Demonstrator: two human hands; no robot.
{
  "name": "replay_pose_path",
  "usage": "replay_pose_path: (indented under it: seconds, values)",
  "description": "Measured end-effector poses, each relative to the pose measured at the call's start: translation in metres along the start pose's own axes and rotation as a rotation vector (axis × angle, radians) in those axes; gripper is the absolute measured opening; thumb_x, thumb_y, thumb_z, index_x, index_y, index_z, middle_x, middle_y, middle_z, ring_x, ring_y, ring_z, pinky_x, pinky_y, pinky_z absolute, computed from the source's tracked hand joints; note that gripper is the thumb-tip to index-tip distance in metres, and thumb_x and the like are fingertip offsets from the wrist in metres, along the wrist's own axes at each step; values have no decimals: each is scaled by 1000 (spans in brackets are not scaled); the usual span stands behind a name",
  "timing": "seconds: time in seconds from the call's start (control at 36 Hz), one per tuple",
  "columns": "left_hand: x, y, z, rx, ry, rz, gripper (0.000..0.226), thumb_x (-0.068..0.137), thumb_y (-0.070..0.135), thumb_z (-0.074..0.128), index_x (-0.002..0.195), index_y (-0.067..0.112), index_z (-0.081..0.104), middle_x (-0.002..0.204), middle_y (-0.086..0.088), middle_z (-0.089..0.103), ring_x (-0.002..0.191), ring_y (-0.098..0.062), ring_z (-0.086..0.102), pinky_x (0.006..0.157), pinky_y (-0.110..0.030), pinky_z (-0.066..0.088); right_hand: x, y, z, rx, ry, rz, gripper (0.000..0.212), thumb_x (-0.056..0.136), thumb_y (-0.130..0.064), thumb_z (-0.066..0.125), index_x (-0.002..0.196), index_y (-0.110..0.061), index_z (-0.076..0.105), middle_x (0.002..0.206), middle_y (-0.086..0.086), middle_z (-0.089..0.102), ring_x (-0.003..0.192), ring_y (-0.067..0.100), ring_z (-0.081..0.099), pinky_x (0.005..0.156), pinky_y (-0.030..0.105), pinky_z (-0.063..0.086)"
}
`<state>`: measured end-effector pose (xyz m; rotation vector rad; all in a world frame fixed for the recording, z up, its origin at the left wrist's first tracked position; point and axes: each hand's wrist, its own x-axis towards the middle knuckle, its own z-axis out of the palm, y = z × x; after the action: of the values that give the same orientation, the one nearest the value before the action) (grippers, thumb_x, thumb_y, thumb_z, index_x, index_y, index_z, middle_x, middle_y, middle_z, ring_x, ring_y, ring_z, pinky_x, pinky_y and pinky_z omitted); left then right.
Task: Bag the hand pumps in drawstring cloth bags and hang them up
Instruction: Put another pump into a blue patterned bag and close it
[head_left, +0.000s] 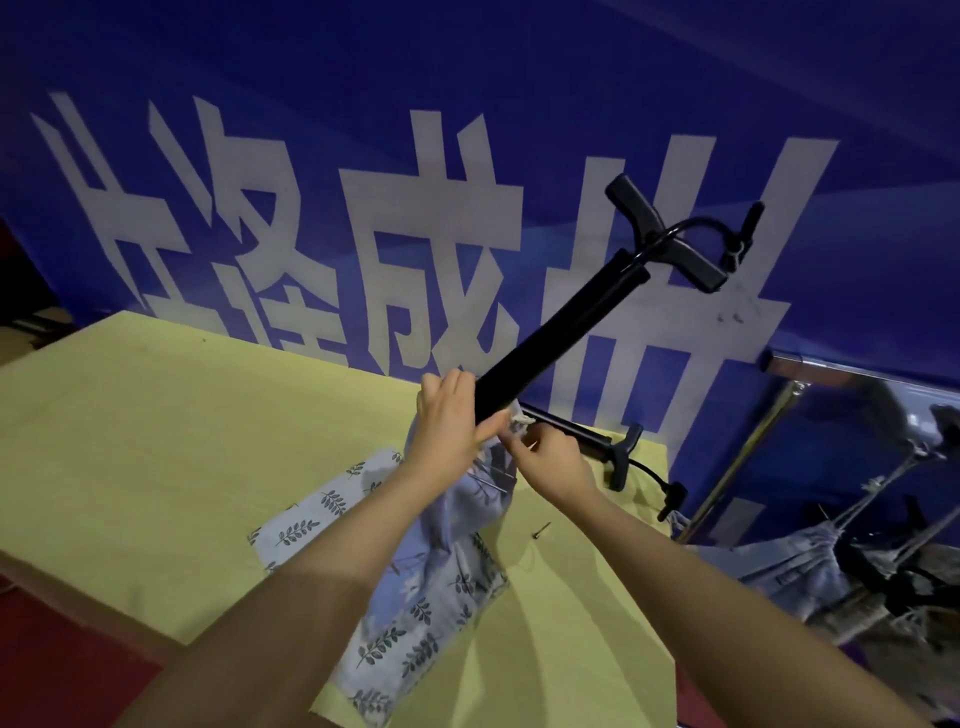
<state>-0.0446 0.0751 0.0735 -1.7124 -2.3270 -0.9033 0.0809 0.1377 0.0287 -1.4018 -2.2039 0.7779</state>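
Left hand (451, 415) wraps its fingers around the lower barrel of a black T-handled hand pump (563, 332), just above the mouth of a pale blue drawstring cloth bag printed with dark leaf sprigs (447, 525). Pump's long axis runs on a diagonal: base end low and toward the person, sunk in the bag mouth; T-handle high, up and to the right, against the blue banner with large white characters (363, 156). Thin black hose arcs off the handle end to a clip.

Right hand (550, 457) pinches the bag's rim or cord at the mouth, just beside the left hand; exact hold on the cord cannot be told. Bag body hangs down from both hands, lower part trailing onto the yellow-green tablecloth (156, 441).

Second black hand pump (597, 441) lies flat on the cloth behind the hands, handle to the right. Small dark screw (540, 531) on the cloth nearby. More leaf-print bags hang from a chrome rail (831, 371) at right.
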Motion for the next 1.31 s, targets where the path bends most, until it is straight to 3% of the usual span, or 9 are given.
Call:
replay_pose_path:
  seconds: [0.14, 0.33, 0.5, 0.61, 0.75, 0.83, 0.94, 1.08, 1.31]
  values:
    - [-4, 0, -4, -41, 23, -29, 42, 88, 43, 57, 101, 4, 52, 99, -11, 50, 96, -26, 39, 84, -33, 35, 7, -11, 4, 55, -52, 134, 51, 88, -59, 50, 60, -17, 53, 60, 1, 54, 59, 21, 51, 50, 28, 31]
    - [-8, 0, -8, -137, 49, -97, 44, 87, 46, 56, 101, 4, 49, 98, -11, 51, 98, -24, 38, 87, -33, 36, 8, -8, 10, 164, -63, 141, 14, 89, -20, 55, 83, -7, 58, 79, 12, 60, 75, 31, 57, 61, 31, 41]
    - [-10, 3, -11, -224, 46, -119, 42, 88, 42, 57, 99, 2, 49, 98, -11, 49, 99, -25, 37, 88, -32, 33, 7, -18, 7, 492, -112, 174, 54, 86, -22, 68, 127, -13, 34, 102, 8, 60, 87, 25, 63, 63, 28, 49]
    - [-10, -1, -10, -223, 48, -136, 41, 88, 42, 57, 97, 3, 48, 96, -11, 47, 98, -24, 35, 87, -32, 32, 12, -18, 8, 464, -88, 128, 11, 91, -3, 52, 94, -10, 60, 82, 12, 64, 74, 28, 61, 74, 45, 54]
    - [-11, -7, -7, -223, 53, -162, 42, 89, 43, 55, 99, 2, 48, 97, -11, 46, 97, -24, 35, 86, -33, 32, 12, -25, -4, 573, 2, 77, 18, 101, -12, 37, 105, -13, 54, 105, 13, 64, 98, 27, 61, 88, 42, 52]
    - [-10, -7, -2, -227, 50, -196, 44, 90, 44, 52, 99, 2, 47, 99, -13, 45, 98, -24, 34, 87, -34, 33, 12, -29, -11, 594, -4, 50, 13, 101, -22, 40, 104, -14, 50, 100, 5, 60, 93, 18, 58, 73, 26, 48]
    - [-8, -7, 2, -276, 85, -248, 44, 91, 43, 52, 98, 0, 46, 102, -16, 45, 99, -27, 35, 90, -39, 35, 10, -20, -17, 449, -42, -35, 14, 94, -18, 53, 105, -14, 48, 99, 3, 58, 92, 18, 58, 68, 26, 44]
    - [-6, -9, 6, -291, 81, -300, 43, 92, 42, 49, 98, 0, 44, 104, -16, 44, 100, -28, 35, 91, -42, 34, 5, -17, -23, 383, 18, -108, 14, 89, -19, 63, 82, -10, 55, 71, -2, 56, 64, 6, 52, 52, 17, 37]
    - [-11, -8, 12, -393, 20, -295, 41, 92, 41, 52, 104, 3, 42, 111, -11, 38, 101, -23, 30, 95, -41, 34, 4, -38, -29, 628, 15, -80, 20, 96, -17, 52, 91, 0, 63, 75, 10, 59, 69, 15, 51, 54, 14, 41]
